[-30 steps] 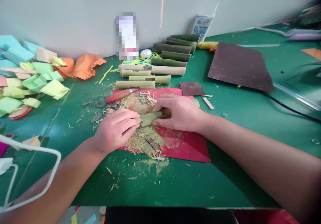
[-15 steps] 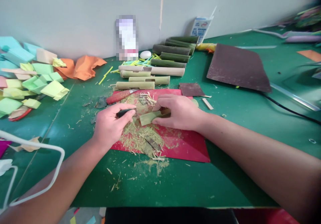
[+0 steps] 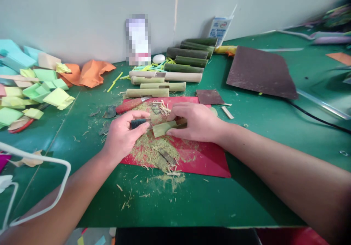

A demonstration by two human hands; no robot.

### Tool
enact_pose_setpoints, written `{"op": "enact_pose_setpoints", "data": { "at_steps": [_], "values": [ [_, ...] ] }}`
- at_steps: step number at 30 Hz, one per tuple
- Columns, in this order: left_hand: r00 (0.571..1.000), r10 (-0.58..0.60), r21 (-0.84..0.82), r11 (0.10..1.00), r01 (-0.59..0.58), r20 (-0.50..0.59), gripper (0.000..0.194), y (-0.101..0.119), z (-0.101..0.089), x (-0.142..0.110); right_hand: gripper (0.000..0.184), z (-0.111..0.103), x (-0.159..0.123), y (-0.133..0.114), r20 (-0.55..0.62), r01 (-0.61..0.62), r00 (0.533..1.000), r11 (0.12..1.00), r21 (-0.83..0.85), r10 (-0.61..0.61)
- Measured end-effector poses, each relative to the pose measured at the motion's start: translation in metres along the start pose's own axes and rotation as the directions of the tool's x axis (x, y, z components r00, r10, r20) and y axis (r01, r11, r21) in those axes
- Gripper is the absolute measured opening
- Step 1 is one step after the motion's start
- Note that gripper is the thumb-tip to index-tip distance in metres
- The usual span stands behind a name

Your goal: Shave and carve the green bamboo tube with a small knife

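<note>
Over a red sheet (image 3: 204, 161), my right hand (image 3: 196, 124) grips a short pale-green bamboo tube (image 3: 162, 129) with a notch cut in its side. The tube's right end is partly hidden by my fingers. My left hand (image 3: 123, 131) pinches a small dark piece of sandpaper (image 3: 140, 123) between thumb and fingers, close to the tube's left end. Shavings and dust (image 3: 153, 150) lie beneath both hands. A red-handled knife (image 3: 130, 106) rests at the sheet's far left edge, behind my left hand.
Beyond the sheet lies a row of bamboo tubes (image 3: 179, 77). A small brown sandpaper square (image 3: 210, 97) and a large brown sheet (image 3: 260, 71) sit to the right. Folded paper pieces (image 3: 41, 80) crowd the left. A white wire frame (image 3: 67, 172) stands at the near left.
My left hand has drawn back left from the tube's end and turned, bringing the dark sandpaper into view. My right hand and the bamboo tube have stayed nearly still.
</note>
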State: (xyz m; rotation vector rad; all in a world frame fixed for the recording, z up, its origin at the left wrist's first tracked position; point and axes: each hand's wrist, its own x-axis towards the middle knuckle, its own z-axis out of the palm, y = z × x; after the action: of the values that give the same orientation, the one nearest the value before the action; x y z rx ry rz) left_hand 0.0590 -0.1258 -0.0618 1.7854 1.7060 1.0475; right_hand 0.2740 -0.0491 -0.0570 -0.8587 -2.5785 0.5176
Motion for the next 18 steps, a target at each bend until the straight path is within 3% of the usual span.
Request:
{"op": "enact_pose_setpoints", "data": {
  "at_steps": [7,11,14,18],
  "values": [
    [0.999,0.044,0.005,0.999,-0.044,-0.024,0.018,0.0014,-0.0005,-0.0033,0.021,0.0002,-0.0008,-0.0006,-0.009,-0.002,1.000,1.000,0.010,0.002],
    [0.989,0.148,0.102,0.984,-0.148,0.011,0.010,0.0058,-0.0003,-0.0060,0.021,0.0000,-0.0008,-0.0002,-0.011,0.008,1.000,1.000,0.016,-0.008],
    [0.972,0.231,0.167,0.958,-0.235,0.039,0.012,0.0073,-0.0009,-0.0063,0.021,-0.0003,-0.0009,0.0003,-0.011,0.013,1.000,1.000,0.016,-0.013],
    [0.963,0.258,0.210,0.940,-0.269,0.076,0.019,0.0053,-0.0027,-0.0072,0.021,-0.0003,-0.0012,0.0005,-0.002,0.011,1.000,1.000,0.012,-0.011]
  ]
}}
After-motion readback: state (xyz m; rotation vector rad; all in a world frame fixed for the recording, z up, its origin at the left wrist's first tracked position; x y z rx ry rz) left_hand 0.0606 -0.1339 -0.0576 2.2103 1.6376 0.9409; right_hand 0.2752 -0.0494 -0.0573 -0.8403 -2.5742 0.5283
